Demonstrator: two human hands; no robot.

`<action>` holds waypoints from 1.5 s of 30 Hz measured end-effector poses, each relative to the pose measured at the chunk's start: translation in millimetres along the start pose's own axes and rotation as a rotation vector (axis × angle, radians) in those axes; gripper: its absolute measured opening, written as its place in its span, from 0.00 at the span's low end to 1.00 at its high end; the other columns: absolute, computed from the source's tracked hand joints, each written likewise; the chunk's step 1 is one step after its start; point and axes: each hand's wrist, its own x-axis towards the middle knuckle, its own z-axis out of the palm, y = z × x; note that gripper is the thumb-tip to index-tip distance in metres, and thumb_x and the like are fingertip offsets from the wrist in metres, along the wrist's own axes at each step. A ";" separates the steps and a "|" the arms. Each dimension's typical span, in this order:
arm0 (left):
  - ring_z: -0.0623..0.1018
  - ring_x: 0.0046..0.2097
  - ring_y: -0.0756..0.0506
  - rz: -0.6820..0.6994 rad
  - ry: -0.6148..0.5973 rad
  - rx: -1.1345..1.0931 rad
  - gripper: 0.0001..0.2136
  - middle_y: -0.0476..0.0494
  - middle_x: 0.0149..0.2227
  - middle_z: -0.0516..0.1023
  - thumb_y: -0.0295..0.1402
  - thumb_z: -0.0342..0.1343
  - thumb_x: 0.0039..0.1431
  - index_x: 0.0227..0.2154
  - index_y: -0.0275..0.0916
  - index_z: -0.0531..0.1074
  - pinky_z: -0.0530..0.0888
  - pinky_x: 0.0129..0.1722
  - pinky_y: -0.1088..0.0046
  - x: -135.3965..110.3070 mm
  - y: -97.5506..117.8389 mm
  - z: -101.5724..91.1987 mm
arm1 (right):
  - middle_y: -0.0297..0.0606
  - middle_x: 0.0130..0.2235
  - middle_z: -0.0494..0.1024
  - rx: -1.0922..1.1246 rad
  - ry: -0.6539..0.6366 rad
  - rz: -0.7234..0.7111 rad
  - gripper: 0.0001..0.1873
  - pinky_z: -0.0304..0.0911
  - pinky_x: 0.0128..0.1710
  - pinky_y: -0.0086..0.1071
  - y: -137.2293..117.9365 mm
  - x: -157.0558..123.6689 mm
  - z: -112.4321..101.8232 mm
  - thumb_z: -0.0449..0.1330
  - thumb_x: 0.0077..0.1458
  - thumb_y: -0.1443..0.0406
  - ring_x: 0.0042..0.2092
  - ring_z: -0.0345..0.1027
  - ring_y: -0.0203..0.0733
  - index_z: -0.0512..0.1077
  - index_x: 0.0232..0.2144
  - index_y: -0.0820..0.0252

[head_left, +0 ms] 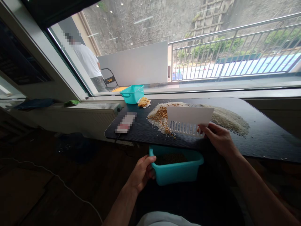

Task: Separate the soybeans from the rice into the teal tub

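Two hands are working at the near edge of a black table [258,138] set against a window. At far left, behind the glass, a person in a white shirt [88,61] is standing, apart from the work. On the table's far left corner a small teal basket [133,93] is sitting beside a scrap of paper with yellow pieces [144,101]. Nearer lies a flat object [125,123], blurred beyond naming.

Below the table's near edge, the left hand [141,172] is wrapping fingers and thumb around the left end wall of a teal bin [176,171]. It is holding the bin level, with the open mouth just under the table lip, a position that judging by the layout lets whatever leaves the edge fall inside. Dark contents are showing in the bin; what kind cannot be told.

Above the bin, yellow kernels [161,116] are lying mixed into white rice [228,121]. The right hand [218,138] is pinching the right end of a white slotted scraper [189,121], standing it upright with the slotted edge down on the table. The slots probably allow fine rice through while the blade is holding back the larger kernels. Most of the rice is spreading to the right, behind the scraper.
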 end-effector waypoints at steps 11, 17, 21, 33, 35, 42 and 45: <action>0.60 0.16 0.55 0.006 0.007 -0.007 0.17 0.60 0.15 0.56 0.38 0.65 0.46 0.20 0.40 0.59 0.61 0.17 0.78 0.8 -0.4 -0.3 | 0.30 0.21 0.71 0.074 0.126 -0.002 0.11 0.57 0.28 0.31 3.3 -1.0 -3.5 0.62 0.48 0.56 0.25 0.61 0.36 0.73 0.19 0.53; 0.60 0.16 0.55 0.004 -0.006 -0.002 0.17 0.60 0.15 0.56 0.38 0.65 0.47 0.21 0.40 0.60 0.62 0.17 0.78 1.2 -1.8 -2.1 | 0.28 0.19 0.68 0.186 0.252 0.064 0.10 0.57 0.26 0.30 19.2 3.1 -2.8 0.63 0.47 0.59 0.24 0.59 0.34 0.72 0.19 0.54; 0.60 0.16 0.55 0.004 -0.002 -0.007 0.17 0.60 0.15 0.56 0.39 0.65 0.46 0.20 0.40 0.60 0.61 0.16 0.78 1.0 -1.7 -1.3 | 0.28 0.20 0.70 0.232 0.275 0.104 0.07 0.57 0.25 0.30 19.9 3.5 -1.0 0.64 0.45 0.60 0.24 0.60 0.35 0.74 0.21 0.54; 0.60 0.16 0.55 0.001 -0.005 -0.019 0.17 0.60 0.14 0.56 0.38 0.65 0.45 0.19 0.40 0.60 0.61 0.16 0.78 0.7 0.1 -0.9 | 0.31 0.21 0.72 -0.009 0.112 -0.041 0.13 0.59 0.26 0.30 -1.2 -1.9 -2.3 0.62 0.47 0.54 0.25 0.63 0.36 0.73 0.19 0.55; 0.60 0.16 0.55 -0.001 -0.006 -0.020 0.17 0.60 0.14 0.56 0.38 0.65 0.45 0.19 0.40 0.60 0.61 0.17 0.78 1.0 0.0 -0.8 | 0.31 0.21 0.73 -0.014 0.085 -0.052 0.15 0.59 0.26 0.30 -1.3 -2.4 -2.7 0.62 0.47 0.52 0.25 0.63 0.36 0.73 0.20 0.55; 0.60 0.16 0.55 -0.008 0.011 -0.009 0.18 0.60 0.15 0.56 0.39 0.66 0.44 0.19 0.40 0.60 0.61 0.17 0.77 -0.1 1.0 0.0 | 0.32 0.23 0.74 -0.003 0.041 -0.047 0.17 0.59 0.25 0.30 -2.8 -3.2 -1.0 0.62 0.47 0.49 0.25 0.63 0.36 0.75 0.22 0.55; 0.60 0.16 0.55 -0.008 0.009 -0.009 0.18 0.60 0.15 0.56 0.39 0.66 0.44 0.19 0.40 0.60 0.61 0.17 0.78 0.3 1.1 -0.8 | 0.33 0.23 0.74 0.003 0.010 -0.042 0.18 0.59 0.25 0.29 -4.5 -2.9 0.3 0.62 0.47 0.49 0.25 0.63 0.36 0.74 0.22 0.56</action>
